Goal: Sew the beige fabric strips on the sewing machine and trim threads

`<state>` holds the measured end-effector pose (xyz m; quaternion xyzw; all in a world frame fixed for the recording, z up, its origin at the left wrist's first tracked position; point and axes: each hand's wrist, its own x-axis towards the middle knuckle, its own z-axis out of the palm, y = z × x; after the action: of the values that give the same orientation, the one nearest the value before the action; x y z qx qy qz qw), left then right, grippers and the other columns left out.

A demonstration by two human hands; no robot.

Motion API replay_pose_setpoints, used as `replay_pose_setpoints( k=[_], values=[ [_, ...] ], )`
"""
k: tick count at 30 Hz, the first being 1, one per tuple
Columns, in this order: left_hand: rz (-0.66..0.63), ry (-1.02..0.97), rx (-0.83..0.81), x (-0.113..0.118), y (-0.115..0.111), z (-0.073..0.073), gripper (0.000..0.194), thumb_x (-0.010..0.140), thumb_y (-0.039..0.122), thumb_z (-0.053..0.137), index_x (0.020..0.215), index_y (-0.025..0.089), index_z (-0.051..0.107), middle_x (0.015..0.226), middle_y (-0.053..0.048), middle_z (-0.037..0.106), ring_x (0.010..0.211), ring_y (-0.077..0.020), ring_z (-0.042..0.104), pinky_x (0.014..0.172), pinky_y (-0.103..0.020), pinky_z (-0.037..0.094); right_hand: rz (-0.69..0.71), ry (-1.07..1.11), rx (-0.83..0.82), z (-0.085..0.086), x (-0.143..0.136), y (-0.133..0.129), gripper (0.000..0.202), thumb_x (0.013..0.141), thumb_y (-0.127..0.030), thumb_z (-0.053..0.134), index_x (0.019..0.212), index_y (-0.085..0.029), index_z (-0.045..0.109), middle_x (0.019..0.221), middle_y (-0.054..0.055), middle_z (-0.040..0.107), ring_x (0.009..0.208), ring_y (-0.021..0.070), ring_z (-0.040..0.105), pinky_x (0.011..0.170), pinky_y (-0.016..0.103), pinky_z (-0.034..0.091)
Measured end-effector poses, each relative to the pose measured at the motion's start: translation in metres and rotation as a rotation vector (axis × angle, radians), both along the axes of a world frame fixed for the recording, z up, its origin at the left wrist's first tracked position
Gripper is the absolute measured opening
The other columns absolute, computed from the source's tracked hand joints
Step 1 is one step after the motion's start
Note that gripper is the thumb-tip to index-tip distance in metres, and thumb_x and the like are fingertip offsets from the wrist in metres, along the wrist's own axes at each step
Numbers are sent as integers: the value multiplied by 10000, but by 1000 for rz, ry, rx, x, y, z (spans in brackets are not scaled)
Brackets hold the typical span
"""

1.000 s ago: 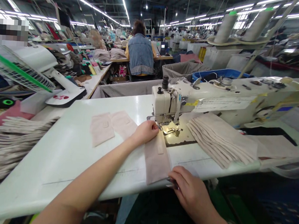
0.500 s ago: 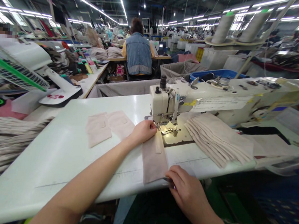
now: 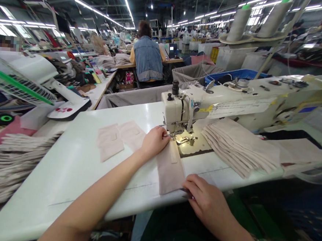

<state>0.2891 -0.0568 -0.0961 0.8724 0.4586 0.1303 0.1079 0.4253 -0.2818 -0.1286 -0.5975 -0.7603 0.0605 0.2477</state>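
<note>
A beige fabric piece (image 3: 170,174) with a small stitched-on tab lies lengthwise on the sewing table, its far end at the sewing machine's (image 3: 178,112) presser foot. Beside the needle, my left hand (image 3: 155,144) is closed with thumb and fingers pinched at the far left edge of the piece. My right hand (image 3: 203,197) is closed near its front right corner, fingertips touching the fabric edge. From that hand sticks out a small dark pointed tool (image 3: 185,191), mostly hidden by the fingers. Two similar beige pieces (image 3: 110,142) rest left of my left hand.
A stack of beige pieces (image 3: 236,146) lies right of the needle plate. Left of the white table (image 3: 85,177) are a fan (image 3: 68,106) and a thick fabric pile (image 3: 16,169). Thread cones (image 3: 238,25) stand behind the machine. A person in a denim vest (image 3: 148,59) sits ahead.
The view has shifted slightly. The fabric piece and my right hand sit a little closer to the machine. My left hand keeps its place by the needle.
</note>
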Motion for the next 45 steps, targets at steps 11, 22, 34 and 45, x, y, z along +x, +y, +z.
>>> replay_pose_setpoints(
  k=[11, 22, 34, 45],
  values=[
    [-245, -2, 235, -61, -43, 6, 287, 963, 158, 427, 1155, 142, 640, 1242, -158, 640, 1145, -269, 600, 995, -430, 510, 74, -32, 59, -8, 6, -9, 551, 712, 17, 453, 1195, -135, 671, 1242, 120, 706, 974, 234, 699, 774, 352, 607],
    [-781, -21, 139, -58, -120, -11, 341, 964, 141, 436, 1274, 127, 578, 1219, -145, 678, 1156, -267, 623, 944, -417, 575, 86, 11, 11, -5, 10, 1, 619, 705, -1, 464, 1270, -172, 652, 1277, 89, 694, 1021, 213, 682, 859, 346, 595],
    [-790, -6, 176, -52, -103, -5, 300, 1005, 188, 423, 1237, 130, 604, 1205, -131, 680, 1155, -259, 624, 959, -405, 569, 88, -8, 0, 0, 15, 20, 591, 690, 18, 469, 1222, -143, 668, 1285, 95, 688, 1056, 236, 677, 892, 379, 588],
    [-793, -57, 215, -46, -83, -10, 280, 1009, 200, 449, 1221, 121, 615, 1164, -132, 689, 1139, -250, 632, 938, -403, 581, 74, -27, 7, -5, 21, 43, 535, 729, -3, 513, 1204, -190, 673, 1310, 76, 678, 1105, 236, 670, 936, 368, 563]
  ],
)
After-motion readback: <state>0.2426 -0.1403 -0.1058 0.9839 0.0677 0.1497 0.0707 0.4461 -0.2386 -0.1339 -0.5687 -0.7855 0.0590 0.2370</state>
